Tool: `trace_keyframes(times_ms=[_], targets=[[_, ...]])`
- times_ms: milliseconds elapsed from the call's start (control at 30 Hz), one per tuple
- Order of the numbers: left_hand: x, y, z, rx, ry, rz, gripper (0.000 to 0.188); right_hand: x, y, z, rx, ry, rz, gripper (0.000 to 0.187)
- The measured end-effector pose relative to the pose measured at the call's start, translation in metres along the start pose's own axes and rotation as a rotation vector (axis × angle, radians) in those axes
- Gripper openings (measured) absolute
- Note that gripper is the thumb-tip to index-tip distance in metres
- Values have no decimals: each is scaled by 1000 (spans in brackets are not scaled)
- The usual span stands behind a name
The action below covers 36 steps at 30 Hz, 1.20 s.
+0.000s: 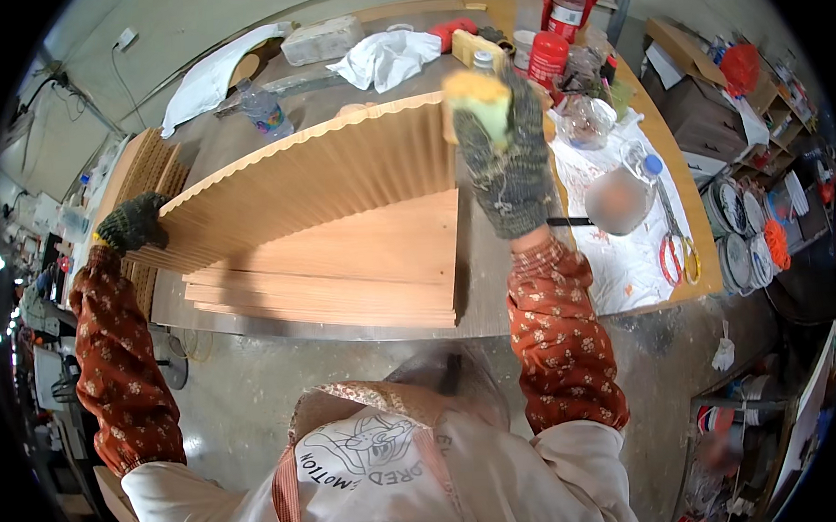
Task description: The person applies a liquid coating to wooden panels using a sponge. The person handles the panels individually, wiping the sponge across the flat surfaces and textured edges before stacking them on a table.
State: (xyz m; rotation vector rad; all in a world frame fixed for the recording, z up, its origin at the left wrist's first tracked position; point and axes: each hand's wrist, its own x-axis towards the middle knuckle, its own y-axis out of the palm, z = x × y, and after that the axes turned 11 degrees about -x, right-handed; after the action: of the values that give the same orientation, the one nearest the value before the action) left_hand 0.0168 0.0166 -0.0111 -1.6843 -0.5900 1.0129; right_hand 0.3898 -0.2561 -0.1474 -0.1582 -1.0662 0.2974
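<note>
A fluted wooden panel with a wavy top edge stands tilted on its long side over the table. My left hand, in a dark knit glove, is closed on the panel's left end. My right hand, in a matching glove, grips a yellow and pale green sponge at the panel's right end. Whether the sponge touches the panel I cannot tell. Below the panel lies a stack of wooden boards, partly hidden by it. More ridged panels are piled beside my left hand.
On the metal-topped table, a water bottle, white cloth and pale block lie toward the back. Red-topped containers crowd the back right. Scissors rest on a white sheet at the right.
</note>
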Motion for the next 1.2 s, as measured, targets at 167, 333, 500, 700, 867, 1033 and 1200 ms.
trace_keyframes(times_ms=[167, 333, 500, 700, 867, 1033, 1200], targets=[[17, -13, -13, 78, -273, -21, 49, -1, -5, -21, 280, 326, 88, 51], [24, 0, 4, -25, -188, -38, 48, 51, 14, 7, -16, -217, 19, 55], [3, 3, -36, -122, -149, -176, 40, 34, 18, -61, -152, -164, 84, 56], [21, 22, -16, -623, 204, -347, 46, 26, 20, -57, 110, 230, 188, 57], [58, 63, -8, -533, 233, -548, 31, 3, 52, -83, -143, 43, 368, 50], [58, 93, -79, -380, 224, -398, 14, -7, -1, -118, -322, -3, 435, 39], [44, 93, -61, -141, 346, -482, 19, -11, -19, -139, -567, -23, 473, 30]])
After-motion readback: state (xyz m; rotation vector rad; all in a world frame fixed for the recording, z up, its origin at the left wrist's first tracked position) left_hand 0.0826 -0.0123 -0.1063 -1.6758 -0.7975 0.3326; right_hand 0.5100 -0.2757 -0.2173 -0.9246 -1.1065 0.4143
